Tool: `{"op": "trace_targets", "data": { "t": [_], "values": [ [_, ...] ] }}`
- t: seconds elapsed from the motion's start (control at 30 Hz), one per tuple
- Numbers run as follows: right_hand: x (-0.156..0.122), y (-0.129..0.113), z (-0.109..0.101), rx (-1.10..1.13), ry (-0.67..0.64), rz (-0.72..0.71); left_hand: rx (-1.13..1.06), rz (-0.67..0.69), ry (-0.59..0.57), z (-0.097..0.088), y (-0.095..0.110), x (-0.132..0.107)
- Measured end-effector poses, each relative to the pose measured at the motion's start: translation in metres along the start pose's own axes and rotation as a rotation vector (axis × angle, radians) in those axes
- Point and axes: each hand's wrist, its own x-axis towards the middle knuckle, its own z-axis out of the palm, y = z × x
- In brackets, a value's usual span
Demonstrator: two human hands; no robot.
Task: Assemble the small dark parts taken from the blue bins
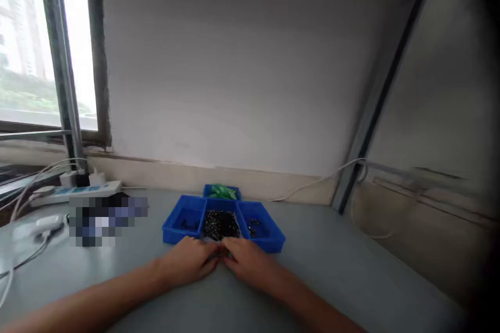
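My left hand (190,259) and my right hand (247,260) meet in front of the blue bins, fingertips pinched close together. Whatever lies between the fingers is too small and blurred to name. Just beyond my hands, the middle blue bin (222,203) holds a heap of small dark, shiny parts (222,223). To its left, a blue bin (172,229) has a few dark pieces at the bottom. The right blue bin (275,242) contains some small dark and shiny pieces (253,226). Behind them, a smaller blue bin (207,190) carries green, crinkled material (222,191).
On the grey table (320,270), a white power strip (82,192) with plugs and cables lies at the back left. Near it are a white charger (49,223) and a pixelated object (105,218). A white cable (312,183) runs along the wall toward a metal post (359,135).
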Motion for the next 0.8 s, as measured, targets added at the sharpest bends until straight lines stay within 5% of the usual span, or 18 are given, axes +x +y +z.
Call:
{"op": "trace_targets", "data": {
  "t": [0.8],
  "values": [
    [-0.0025, 0.0025, -0.0025, -0.028, 0.001, -0.004, 0.007, 0.028, 0.048, 0.0012, -0.0009, 0.0021]
  ]
}}
